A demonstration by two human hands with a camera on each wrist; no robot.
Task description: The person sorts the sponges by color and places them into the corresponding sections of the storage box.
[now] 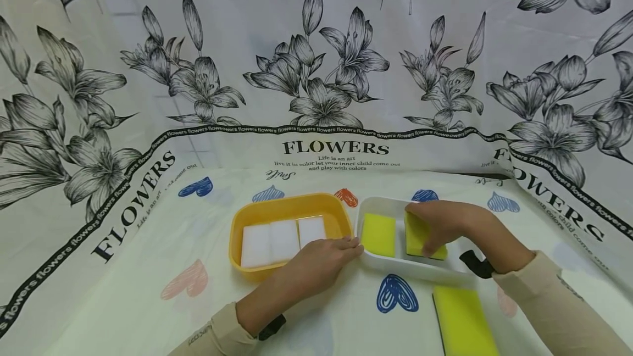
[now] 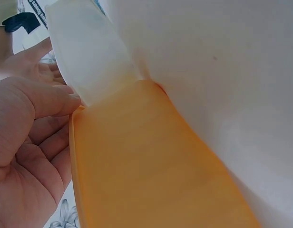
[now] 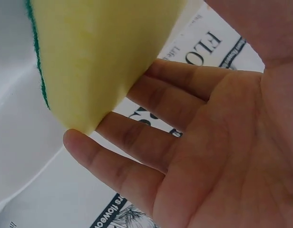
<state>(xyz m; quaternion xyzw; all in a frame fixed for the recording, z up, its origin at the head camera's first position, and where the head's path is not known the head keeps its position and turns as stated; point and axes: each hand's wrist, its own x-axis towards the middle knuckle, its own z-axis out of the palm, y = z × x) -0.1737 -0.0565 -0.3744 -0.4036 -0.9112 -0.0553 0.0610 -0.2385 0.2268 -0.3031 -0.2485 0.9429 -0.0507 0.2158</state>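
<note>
My right hand grips a yellow sponge with a dark green scouring layer, thumb on the near side and fingers on the far side. It holds this sponge inside the white plastic container, right of another yellow sponge. In the right wrist view, the fingertips press on the sponge's yellow foam. My left hand holds the white container's left rim, where it meets the yellow-orange container. The left wrist view shows the thumb at that junction, with the fingertips partly hidden.
White sponge blocks stand side by side in the yellow-orange container. A further yellow sponge lies on the tablecloth in front of the white container. Behind hangs a cloth printed with flowers.
</note>
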